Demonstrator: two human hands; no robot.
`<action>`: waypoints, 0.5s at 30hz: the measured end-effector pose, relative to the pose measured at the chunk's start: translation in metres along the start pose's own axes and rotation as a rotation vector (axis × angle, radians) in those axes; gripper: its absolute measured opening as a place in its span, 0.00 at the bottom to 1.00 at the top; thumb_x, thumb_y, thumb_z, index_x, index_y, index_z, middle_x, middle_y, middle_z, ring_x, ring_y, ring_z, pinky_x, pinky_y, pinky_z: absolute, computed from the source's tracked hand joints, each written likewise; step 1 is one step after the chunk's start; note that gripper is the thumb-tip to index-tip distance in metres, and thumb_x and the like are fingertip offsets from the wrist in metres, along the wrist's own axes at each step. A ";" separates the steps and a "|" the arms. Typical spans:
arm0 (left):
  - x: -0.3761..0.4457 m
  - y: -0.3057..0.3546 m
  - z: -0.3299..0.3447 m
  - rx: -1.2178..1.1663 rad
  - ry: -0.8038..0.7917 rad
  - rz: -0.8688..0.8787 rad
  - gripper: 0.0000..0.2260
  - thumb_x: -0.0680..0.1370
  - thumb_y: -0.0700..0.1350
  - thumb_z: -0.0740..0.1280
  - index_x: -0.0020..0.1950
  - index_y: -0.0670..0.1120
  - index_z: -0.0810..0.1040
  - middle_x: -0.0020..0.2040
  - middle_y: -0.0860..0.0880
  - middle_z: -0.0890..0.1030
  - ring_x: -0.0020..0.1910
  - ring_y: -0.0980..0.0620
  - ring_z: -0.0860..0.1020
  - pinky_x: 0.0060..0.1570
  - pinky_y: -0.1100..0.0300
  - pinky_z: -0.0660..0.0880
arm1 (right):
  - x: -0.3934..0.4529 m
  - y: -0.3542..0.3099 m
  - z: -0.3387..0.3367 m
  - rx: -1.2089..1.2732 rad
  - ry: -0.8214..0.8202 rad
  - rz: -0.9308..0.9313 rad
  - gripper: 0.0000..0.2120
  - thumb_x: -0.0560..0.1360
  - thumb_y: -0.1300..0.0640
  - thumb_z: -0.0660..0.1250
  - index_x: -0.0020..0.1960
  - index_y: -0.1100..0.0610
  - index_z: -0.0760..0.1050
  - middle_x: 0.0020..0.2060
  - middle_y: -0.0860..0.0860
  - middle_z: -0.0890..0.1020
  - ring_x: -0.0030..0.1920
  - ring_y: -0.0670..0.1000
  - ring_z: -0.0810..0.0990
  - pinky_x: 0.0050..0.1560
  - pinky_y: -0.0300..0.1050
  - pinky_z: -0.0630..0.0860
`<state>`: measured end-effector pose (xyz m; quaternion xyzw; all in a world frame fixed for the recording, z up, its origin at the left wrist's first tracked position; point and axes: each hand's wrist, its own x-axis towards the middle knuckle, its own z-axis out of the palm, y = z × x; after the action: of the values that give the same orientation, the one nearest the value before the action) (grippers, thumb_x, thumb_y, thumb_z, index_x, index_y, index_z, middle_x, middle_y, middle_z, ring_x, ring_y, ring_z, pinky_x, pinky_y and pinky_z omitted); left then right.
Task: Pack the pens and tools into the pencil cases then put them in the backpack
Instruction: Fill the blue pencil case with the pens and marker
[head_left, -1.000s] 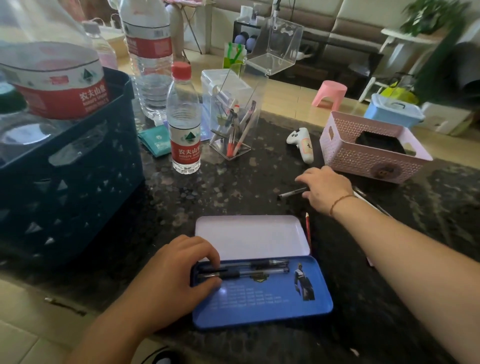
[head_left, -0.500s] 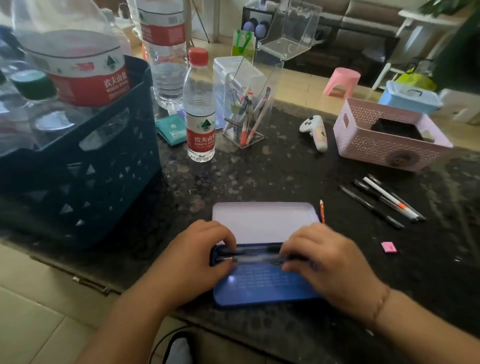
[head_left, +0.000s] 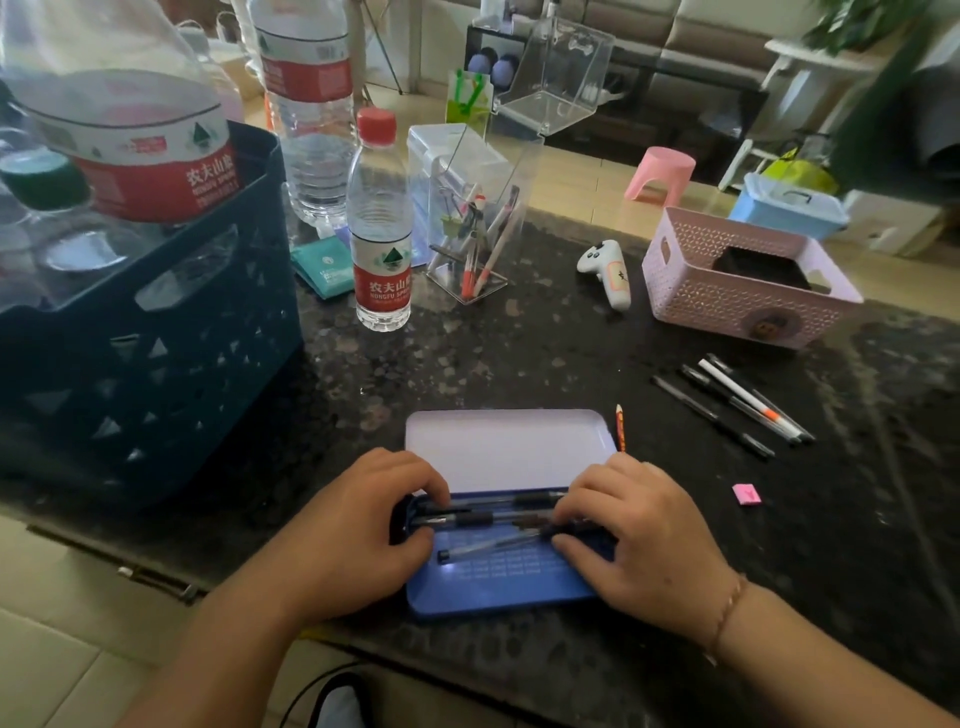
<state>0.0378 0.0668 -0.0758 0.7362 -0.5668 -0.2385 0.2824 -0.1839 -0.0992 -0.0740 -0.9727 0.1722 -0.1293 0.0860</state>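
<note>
An open blue pencil case (head_left: 498, 587) lies at the near edge of the dark counter, with its pale lid (head_left: 504, 447) folded back. Two dark pens (head_left: 498, 512) lie side by side along its top edge. A third pen (head_left: 488, 545) lies slanted just below them. My left hand (head_left: 358, 525) grips the case's left end, fingers resting on the pen tips. My right hand (head_left: 639, 540) pinches the slanted pen's right end inside the case. To the right on the counter lie several loose pens (head_left: 737, 405), a short red pencil (head_left: 620, 427) and a pink eraser (head_left: 746, 493). No backpack is in view.
A dark blue crate (head_left: 156, 364) holding large bottles fills the left. A small water bottle (head_left: 382, 234), a clear acrylic pen holder (head_left: 472, 228), a teal packet (head_left: 322, 270), a white controller (head_left: 608, 273) and a pink basket (head_left: 737, 301) stand behind the case.
My right hand came back from the loose pens at the right with one pen and brought it down into the case. My left hand stayed on the case's left end.
</note>
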 end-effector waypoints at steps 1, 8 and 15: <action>0.001 0.001 0.000 0.003 0.002 0.005 0.10 0.72 0.50 0.71 0.48 0.63 0.74 0.51 0.63 0.75 0.55 0.63 0.72 0.54 0.61 0.73 | -0.001 0.001 0.001 0.004 0.014 0.014 0.06 0.71 0.44 0.68 0.45 0.45 0.78 0.42 0.40 0.78 0.43 0.42 0.73 0.41 0.43 0.74; 0.005 0.005 0.003 0.038 0.022 0.007 0.10 0.70 0.55 0.74 0.46 0.62 0.74 0.49 0.65 0.75 0.55 0.65 0.70 0.54 0.64 0.71 | 0.009 -0.009 0.005 0.005 0.003 -0.003 0.10 0.72 0.40 0.67 0.45 0.45 0.78 0.41 0.41 0.78 0.41 0.43 0.73 0.41 0.42 0.73; 0.005 -0.002 0.004 0.035 0.034 0.025 0.12 0.69 0.56 0.74 0.48 0.63 0.74 0.49 0.65 0.75 0.54 0.63 0.72 0.52 0.62 0.72 | 0.012 0.108 -0.032 -0.075 0.258 0.556 0.06 0.72 0.52 0.71 0.48 0.52 0.81 0.44 0.51 0.82 0.48 0.56 0.79 0.49 0.48 0.76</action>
<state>0.0375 0.0614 -0.0801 0.7377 -0.5754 -0.2126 0.2821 -0.2156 -0.2080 -0.0637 -0.8663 0.4461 -0.2165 0.0597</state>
